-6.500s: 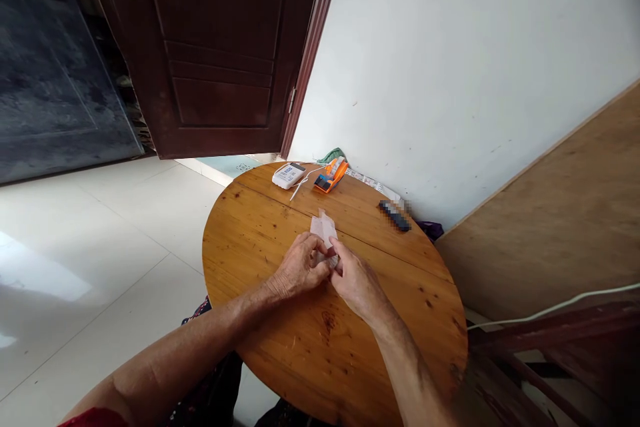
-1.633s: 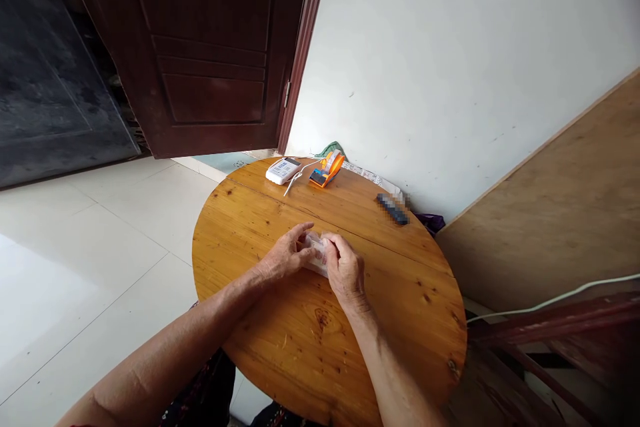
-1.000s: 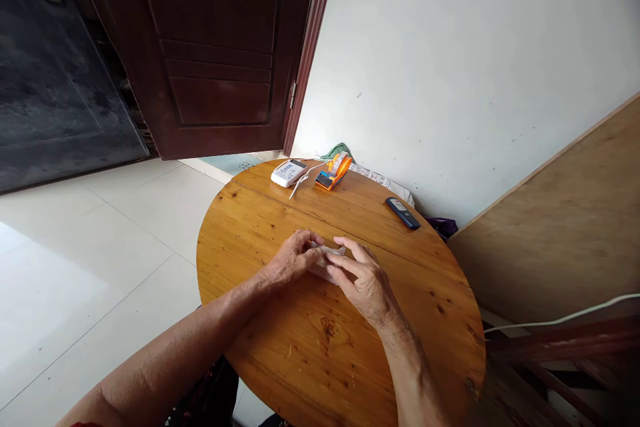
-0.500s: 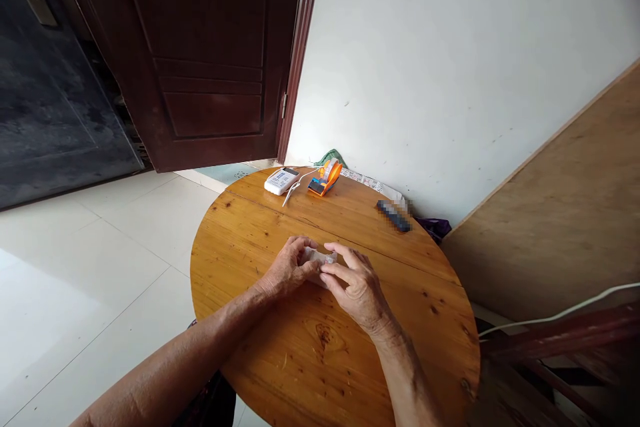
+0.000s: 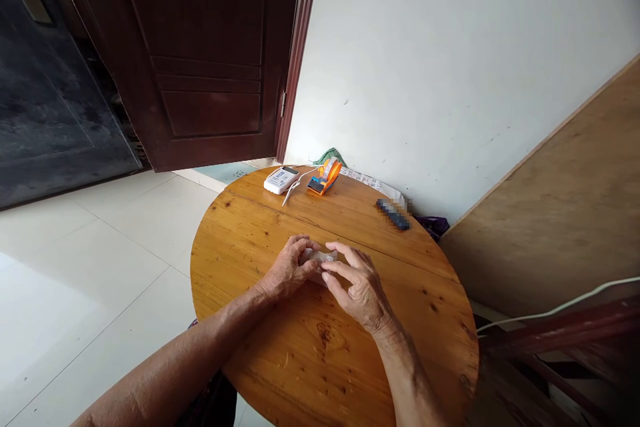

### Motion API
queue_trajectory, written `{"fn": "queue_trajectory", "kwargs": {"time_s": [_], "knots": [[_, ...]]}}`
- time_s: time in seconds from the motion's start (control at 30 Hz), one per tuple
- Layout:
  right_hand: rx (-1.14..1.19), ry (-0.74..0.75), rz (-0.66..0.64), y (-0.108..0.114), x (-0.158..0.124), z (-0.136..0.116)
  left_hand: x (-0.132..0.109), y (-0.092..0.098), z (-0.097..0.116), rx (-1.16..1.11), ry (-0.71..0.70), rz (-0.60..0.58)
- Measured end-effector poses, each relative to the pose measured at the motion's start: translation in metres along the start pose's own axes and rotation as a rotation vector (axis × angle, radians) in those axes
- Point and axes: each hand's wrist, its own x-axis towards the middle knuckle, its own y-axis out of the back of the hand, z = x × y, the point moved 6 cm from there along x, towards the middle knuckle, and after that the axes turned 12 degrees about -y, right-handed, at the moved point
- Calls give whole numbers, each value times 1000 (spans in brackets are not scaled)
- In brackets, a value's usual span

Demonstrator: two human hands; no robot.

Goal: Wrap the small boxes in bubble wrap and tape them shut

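Observation:
Between my hands, just above or on the round table [image 5: 320, 340], is a small whitish package [image 5: 320, 257] with a shiny, see-through look; what is inside cannot be made out. My left hand [image 5: 293, 267] is closed round its left end, fingers on the far side and thumb on the near side. At the right end, my right hand [image 5: 357, 283] has its fingers curled in, with the fingertips and thumb at the package's edge. Parts of the package are hidden behind my fingers.
Toward the back of the table lie a white device [image 5: 281, 180] with a cord, an orange tape dispenser [image 5: 325, 177] and a blurred dark object [image 5: 393, 214]. White printed paper [image 5: 373, 183] lies along the wall. A brown door [image 5: 210, 67] stands behind on the left.
My right thumb and fingers have shifted very slightly at the package's right end. My left hand keeps its hold. The view has tilted a little.

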Motion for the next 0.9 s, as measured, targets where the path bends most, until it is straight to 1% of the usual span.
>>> {"fn": "queue_trajectory", "kwargs": {"time_s": [0.3, 0.4, 0.47, 0.53, 0.6, 0.7, 0.77, 0.9], "knots": [[66, -32, 19, -3, 0, 1, 0, 2, 5, 38, 17, 7], [121, -73, -7, -3, 1, 6, 0, 1, 3, 25, 11, -2], [211, -167, 28, 2, 2, 17, 0, 1, 2, 5, 2, 8], [308, -295, 96, 8, 1, 35, 0, 1, 1, -12, -5, 20], [387, -427, 121, 9, 0, 52, -1, 1, 2, -13, -16, 25], [507, -602, 75, 3, -2, 72, -1, 3, 8, 27, -65, 32], [579, -684, 51, -2, -5, 77, 0, 5, 12, 50, -90, 28], [626, -754, 4, -9, -7, 77, 1, 12, 18, 67, -120, 43]]}}
